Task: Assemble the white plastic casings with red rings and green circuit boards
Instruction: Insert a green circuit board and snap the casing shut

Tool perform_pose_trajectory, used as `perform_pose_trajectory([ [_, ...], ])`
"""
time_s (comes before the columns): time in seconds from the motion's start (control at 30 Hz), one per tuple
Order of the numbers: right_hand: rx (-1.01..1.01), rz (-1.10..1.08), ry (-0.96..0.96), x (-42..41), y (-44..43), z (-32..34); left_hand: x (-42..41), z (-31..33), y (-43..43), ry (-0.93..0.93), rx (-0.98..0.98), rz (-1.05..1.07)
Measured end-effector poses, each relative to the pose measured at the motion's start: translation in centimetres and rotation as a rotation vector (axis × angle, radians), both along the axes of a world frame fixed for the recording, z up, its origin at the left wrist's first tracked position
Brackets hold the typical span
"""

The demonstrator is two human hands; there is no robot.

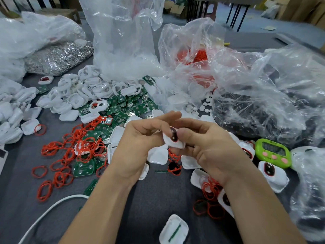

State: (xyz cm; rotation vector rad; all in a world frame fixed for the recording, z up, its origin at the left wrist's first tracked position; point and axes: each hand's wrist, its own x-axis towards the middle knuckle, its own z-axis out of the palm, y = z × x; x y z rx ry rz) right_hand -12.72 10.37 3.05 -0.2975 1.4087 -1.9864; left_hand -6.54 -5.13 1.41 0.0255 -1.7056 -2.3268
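Your left hand and right hand met on one white casing, both pinching it clear above the worktop, opening facing you, likely so thumbs could seat the red ring.

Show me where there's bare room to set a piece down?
Bare grey tabletop: between the forearms above the near white plastic casing, and left of the white cable. Red rings and green circuit boards crowd the middle.

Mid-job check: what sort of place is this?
Likely a small factory assembly station: bulk plastic bags of parts, loose piles of white casings, red rings and green circuit boards, cardboard boxes behind.
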Motion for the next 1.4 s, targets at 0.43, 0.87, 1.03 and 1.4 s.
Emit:
perform_pose_trajectory([
  [0.43,0.373,-0.428,0.451,0.5,-1.6,-1.5,-0.3,-1.0,1.3,-0.153,-0.203,0.317],
  [0.87,0.287,-0.338,0.416,0.5,-1.5,-1.4,-0.1,-0.4,1.6,-0.131,-0.173,0.259],
  [1.03,0.246,-0.261,0.343,0.2,-1.3,-1.2,-0.1,-0.3,1.4,-0.141,-0.185,0.289],
  [1.4,0.285,-0.242,0.334,0.2,-1.4,-1.8,-0.2,-0.7,1.4,-0.189,-0.233,0.315],
])
